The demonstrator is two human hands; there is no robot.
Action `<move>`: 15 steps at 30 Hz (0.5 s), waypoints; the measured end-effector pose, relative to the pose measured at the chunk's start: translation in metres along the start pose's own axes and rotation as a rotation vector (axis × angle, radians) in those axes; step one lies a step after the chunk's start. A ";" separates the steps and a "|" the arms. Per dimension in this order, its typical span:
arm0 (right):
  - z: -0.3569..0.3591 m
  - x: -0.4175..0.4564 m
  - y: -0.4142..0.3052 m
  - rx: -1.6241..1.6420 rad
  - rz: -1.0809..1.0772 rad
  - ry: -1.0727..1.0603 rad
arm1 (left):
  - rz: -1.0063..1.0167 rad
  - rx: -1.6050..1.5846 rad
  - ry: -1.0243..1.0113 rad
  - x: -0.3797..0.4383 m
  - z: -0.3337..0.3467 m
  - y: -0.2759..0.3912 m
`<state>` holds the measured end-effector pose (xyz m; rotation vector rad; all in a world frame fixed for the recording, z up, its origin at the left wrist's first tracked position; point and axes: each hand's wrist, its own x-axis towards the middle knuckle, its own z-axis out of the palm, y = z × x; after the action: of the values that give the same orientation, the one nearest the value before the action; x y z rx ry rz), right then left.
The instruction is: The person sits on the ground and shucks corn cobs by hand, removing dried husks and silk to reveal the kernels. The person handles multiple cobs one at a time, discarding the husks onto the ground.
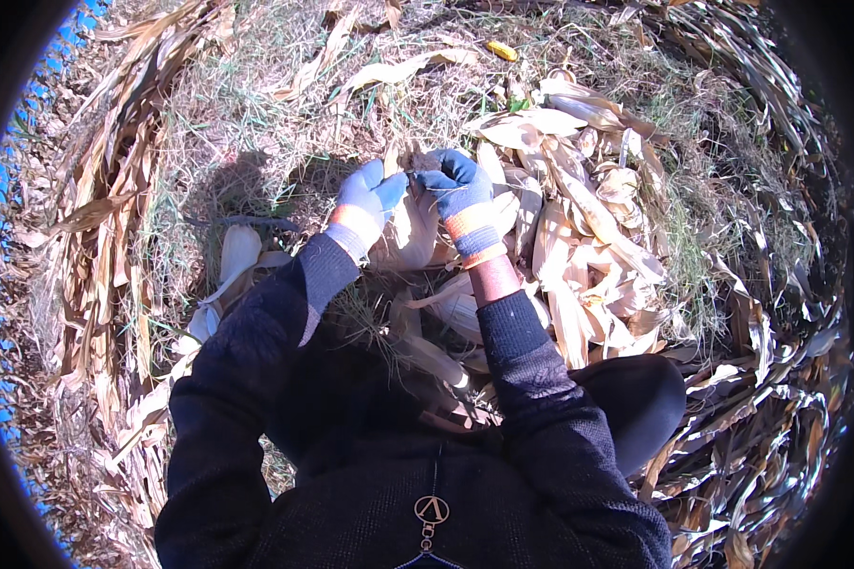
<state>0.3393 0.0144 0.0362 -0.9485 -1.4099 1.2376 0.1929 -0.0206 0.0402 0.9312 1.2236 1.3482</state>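
Note:
Both of my hands wear blue-grey work gloves with orange bands and meet at the tip of a dry, husk-covered ear of corn [418, 231]. My left hand [365, 199] grips the husk on its left side, thumb towards the tip. My right hand [462, 186] has its fingers curled in on the right side, close to the tuft of brown corn silk [424, 163]. Pale husk hangs below and between the hands. The gloves hide exactly where the fingertips press, and no kernels show on this ear.
Pale corn husks and husked ears lie heaped [576, 227] right of my hands. A bare yellow corn cob [502, 50] rests on dry grass [270, 107] farther out. Corn stalks [114, 220] run along the left; more stalks [747, 398] lie right of my bent knee [637, 405].

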 end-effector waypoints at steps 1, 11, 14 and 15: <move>0.002 0.000 0.001 0.021 0.029 0.026 | 0.000 -0.014 0.014 0.000 0.001 0.001; 0.015 -0.001 -0.020 0.580 0.341 0.222 | -0.043 0.063 -0.057 0.006 -0.009 -0.007; 0.010 0.005 -0.002 0.569 0.356 0.209 | -0.020 0.219 -0.118 0.003 0.004 0.009; 0.011 0.005 0.005 0.584 0.336 0.179 | 0.023 0.232 -0.112 0.003 0.007 0.009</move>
<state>0.3270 0.0182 0.0324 -0.8696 -0.6950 1.6462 0.1970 -0.0159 0.0503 1.1708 1.3039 1.1713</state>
